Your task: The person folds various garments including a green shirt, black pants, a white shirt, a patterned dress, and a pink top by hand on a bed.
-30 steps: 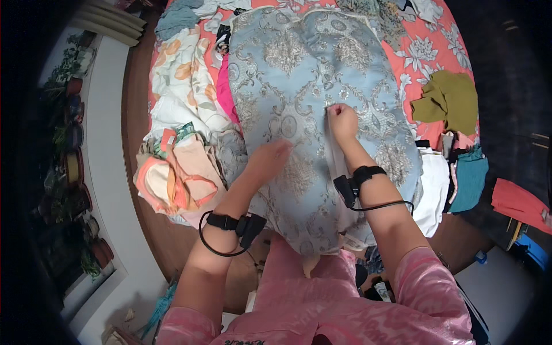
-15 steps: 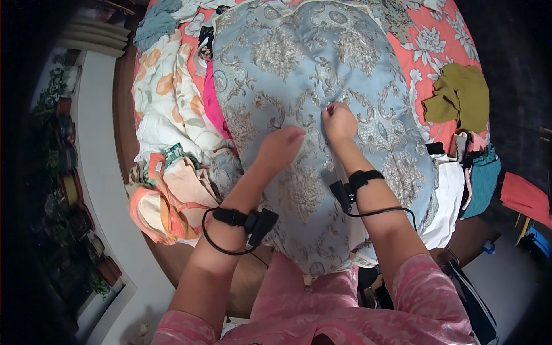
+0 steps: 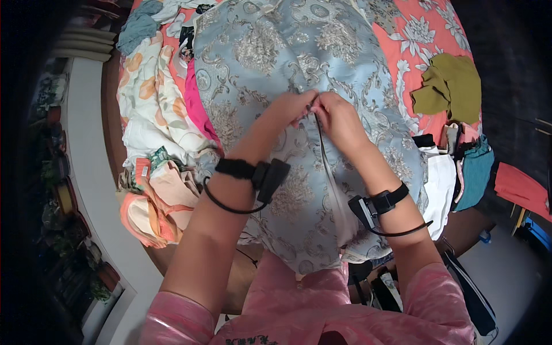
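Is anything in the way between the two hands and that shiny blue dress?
Nothing visible is. The left hand and right hand are already on the blue brocade garment, fingertips pinching it where a seam or opening runs down.

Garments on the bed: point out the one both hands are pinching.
The pale blue brocade garment with silver floral pattern; left hand and right hand pinch its central seam. The others lie untouched around it.

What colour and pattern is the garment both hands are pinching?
Pale blue brocade garment with silver-beige floral scrollwork, seen in the head view.

Head camera looks steeply down, close above bed [image 3: 402, 52]
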